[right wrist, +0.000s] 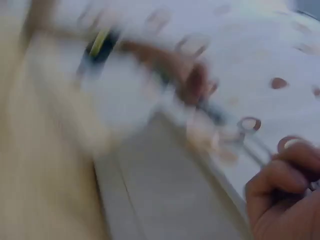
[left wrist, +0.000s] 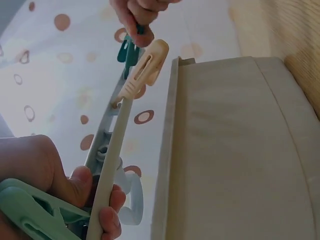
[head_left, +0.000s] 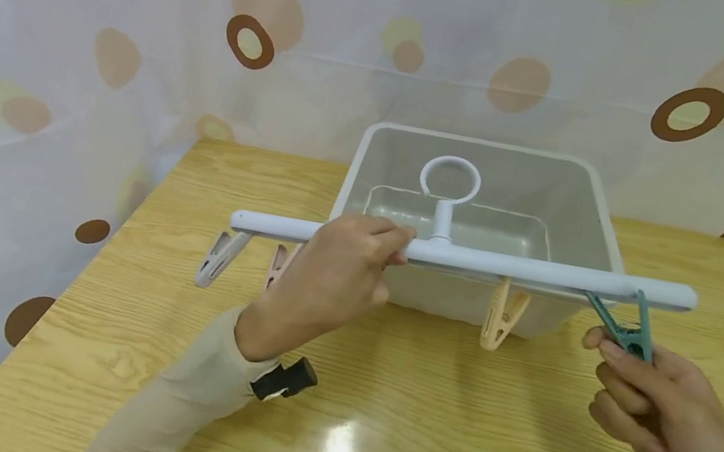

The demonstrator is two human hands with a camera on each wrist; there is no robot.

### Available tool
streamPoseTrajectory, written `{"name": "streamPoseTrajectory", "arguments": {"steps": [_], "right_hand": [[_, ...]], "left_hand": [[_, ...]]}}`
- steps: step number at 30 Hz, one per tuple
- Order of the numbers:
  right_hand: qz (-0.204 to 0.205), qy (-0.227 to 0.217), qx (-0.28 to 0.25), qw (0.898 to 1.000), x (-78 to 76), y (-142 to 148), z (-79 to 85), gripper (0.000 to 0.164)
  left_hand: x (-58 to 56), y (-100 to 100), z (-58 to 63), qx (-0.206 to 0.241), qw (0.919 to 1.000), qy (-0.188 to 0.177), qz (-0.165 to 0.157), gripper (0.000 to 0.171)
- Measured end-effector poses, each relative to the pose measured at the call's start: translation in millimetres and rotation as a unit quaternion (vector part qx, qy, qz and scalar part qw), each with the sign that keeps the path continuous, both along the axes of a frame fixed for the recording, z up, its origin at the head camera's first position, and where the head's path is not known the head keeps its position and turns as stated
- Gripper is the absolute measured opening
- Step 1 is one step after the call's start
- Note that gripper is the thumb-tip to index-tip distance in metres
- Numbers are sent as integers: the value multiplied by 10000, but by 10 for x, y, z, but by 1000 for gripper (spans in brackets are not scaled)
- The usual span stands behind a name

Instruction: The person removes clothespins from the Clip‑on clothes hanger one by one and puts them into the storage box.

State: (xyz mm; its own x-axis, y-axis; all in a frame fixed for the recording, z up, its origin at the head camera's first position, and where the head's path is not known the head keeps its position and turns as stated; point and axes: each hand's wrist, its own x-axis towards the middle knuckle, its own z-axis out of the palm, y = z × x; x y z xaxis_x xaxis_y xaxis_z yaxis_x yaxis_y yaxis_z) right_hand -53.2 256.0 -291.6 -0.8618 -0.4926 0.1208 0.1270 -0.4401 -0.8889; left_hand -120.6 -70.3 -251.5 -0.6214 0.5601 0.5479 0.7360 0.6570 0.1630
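My left hand grips a white hanger bar left of its middle and holds it level over the table. The bar's ring points away from me. Hanging from the bar are a white clip, a pink clip partly hidden behind my hand, and a beige clip. My right hand pinches a teal clip whose jaws stand spread at the bar's right end. The left wrist view shows the bar, the beige clip, the teal clip, and a pale green clip by my palm.
A white plastic bin stands on the wooden table just behind the bar; its side wall fills the left wrist view. A spotted curtain hangs behind and to the left. The right wrist view is blurred.
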Motion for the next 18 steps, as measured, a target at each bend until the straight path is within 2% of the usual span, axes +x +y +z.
{"name": "streamPoseTrajectory", "arguments": {"steps": [1,2,3,4,5,7,8,10,13,14,16,18], "right_hand": [[-457,334,825,9950,11,-40,10,34],[-961,675,1703,9784,20,-80,26,32],[-1385,969,2406,9558,36,-114,41,32],[-1664,1202,2800,9378,53,-147,57,34],[-1839,1349,2947,9280,65,-176,74,34],[-2222,1638,2941,9150,81,-240,95,31],[-2507,1821,3013,9018,89,-277,105,28],[-3126,2155,3310,8639,105,-346,114,23],[-4135,2494,3929,7826,114,-436,102,13],[-4387,2668,4186,7491,112,-457,97,12],[-4706,3198,4473,6901,94,-481,89,25],[-4769,3997,4717,6247,56,-471,102,44]], "left_hand": [[-1,-11,16,16,10000,-5,25,29],[0,-21,34,26,10000,-20,45,28],[9,-24,42,33,10000,-74,43,28],[21,-26,50,45,9999,-148,35,29],[31,-25,58,65,9998,-209,20,30],[47,-15,62,93,9993,-360,-6,33],[57,-6,63,100,9990,-424,-32,35],[82,15,59,64,9988,-479,-98,39],[116,51,47,28,9989,-405,-224,40],[125,60,43,6,9991,-342,-269,41],[135,70,39,6,9991,-261,-328,41],[135,64,50,10,9995,-208,-241,41]]}}
